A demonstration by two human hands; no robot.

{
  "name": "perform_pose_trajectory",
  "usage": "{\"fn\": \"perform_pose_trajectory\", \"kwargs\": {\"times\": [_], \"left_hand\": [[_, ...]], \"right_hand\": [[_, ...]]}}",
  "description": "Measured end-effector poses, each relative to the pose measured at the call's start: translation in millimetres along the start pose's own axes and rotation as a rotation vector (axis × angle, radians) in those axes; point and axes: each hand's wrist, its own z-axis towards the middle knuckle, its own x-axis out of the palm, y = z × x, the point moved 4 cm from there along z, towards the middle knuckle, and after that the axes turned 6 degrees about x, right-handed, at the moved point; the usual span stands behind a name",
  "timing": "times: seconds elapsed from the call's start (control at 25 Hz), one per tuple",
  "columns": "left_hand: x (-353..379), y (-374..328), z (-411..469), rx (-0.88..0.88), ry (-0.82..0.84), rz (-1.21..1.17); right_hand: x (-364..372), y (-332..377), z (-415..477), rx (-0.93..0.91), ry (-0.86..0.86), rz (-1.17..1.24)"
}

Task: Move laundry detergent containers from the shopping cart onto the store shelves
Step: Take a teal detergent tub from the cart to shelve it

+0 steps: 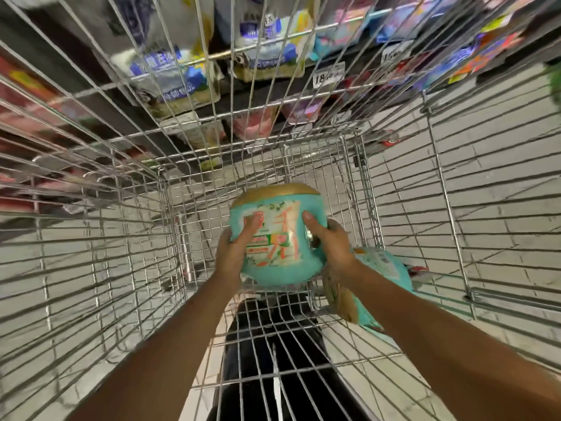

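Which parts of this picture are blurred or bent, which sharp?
Head view: the teal, gold-lidded detergent tub between left hand and right hand is fairly sharp; the blue-white shelved packages are smeared; the wide lens bows the silver wire cart.

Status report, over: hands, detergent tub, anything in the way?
The left hand and right hand grip the detergent tub, low inside the cart. A second tub lies beneath right forearm. Wire walls all round.
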Motion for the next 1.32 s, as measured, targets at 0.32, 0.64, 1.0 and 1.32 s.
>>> {"fn": "perform_pose_trajectory", "kwargs": {"times": [0.32,0.64,1.0,1.32], "left_hand": [[34.3,-120.1,-102.7,0.131,0.174,0.013],[30.4,-198.0,-223.5,0.352,0.077,-0.022],[-45.9,-201.5,-355.2,0.625,-0.221,-0.269],[-174.6,-185.9,-464.2,0.78,-0.489,-0.446]], "right_hand": [[6.9,101.5,-125.3,-0.205,-0.025,-0.11],[35.8,169.6,-242.2,-0.506,0.087,-0.184],[125.1,155.2,-337.6,-0.531,0.572,-0.304],[256.9,75.6,-418.8,-0.548,0.872,-0.501]]}}
